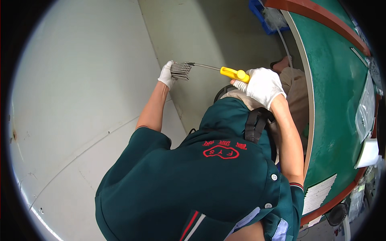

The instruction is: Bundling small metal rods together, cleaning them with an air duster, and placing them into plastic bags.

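Note:
My left hand (166, 75), in a white glove, is closed round a bundle of thin grey metal rods or tubes (180, 71), held out in front of me to the left. Their ends face right. A yellow air blow gun (235, 74) is gripped in my right hand (265, 86), which also wears a white glove. The gun's thin metal nozzle (207, 66) reaches left, its dark tip close to the upper ends of the bundle; whether they touch I cannot tell. The glove hides most of the gun's handle.
A green-topped table (327, 104) with a reddish-brown rim runs along my right. On it lie a row of pale thin rods (319, 195) and clear plastic bags (364, 108). A blue crate (259, 16) stands beyond; a translucent hose (283, 38) hangs near it. A pale wall (88, 72) is at left.

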`<state>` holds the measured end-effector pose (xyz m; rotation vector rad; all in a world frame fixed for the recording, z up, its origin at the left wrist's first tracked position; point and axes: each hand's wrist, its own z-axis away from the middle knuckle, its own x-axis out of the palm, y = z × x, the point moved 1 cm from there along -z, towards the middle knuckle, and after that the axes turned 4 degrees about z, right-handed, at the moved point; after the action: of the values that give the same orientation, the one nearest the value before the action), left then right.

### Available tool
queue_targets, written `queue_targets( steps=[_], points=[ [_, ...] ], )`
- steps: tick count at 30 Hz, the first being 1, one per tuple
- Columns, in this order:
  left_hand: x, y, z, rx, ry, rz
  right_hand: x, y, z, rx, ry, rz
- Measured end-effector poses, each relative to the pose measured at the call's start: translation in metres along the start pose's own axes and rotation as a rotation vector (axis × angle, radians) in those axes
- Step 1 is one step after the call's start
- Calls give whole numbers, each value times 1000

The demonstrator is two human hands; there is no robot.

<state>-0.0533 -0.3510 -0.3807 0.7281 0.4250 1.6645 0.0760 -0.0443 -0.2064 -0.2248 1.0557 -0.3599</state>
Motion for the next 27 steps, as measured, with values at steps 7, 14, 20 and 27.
queue_targets(
  steps=[7,14,20,27],
  points=[
    [-21,-3,-23,14,-1,-4,7,0,-2,-49,68,-23],
    [2,3,-6,-15,9,-18,9,2,-4,-53,59,-30],
    [3,2,-6,-5,20,-25,7,-1,-4,-20,31,-68],
    [1,-1,-14,-15,9,-37,3,0,-4,-16,-49,-14]
  ],
)
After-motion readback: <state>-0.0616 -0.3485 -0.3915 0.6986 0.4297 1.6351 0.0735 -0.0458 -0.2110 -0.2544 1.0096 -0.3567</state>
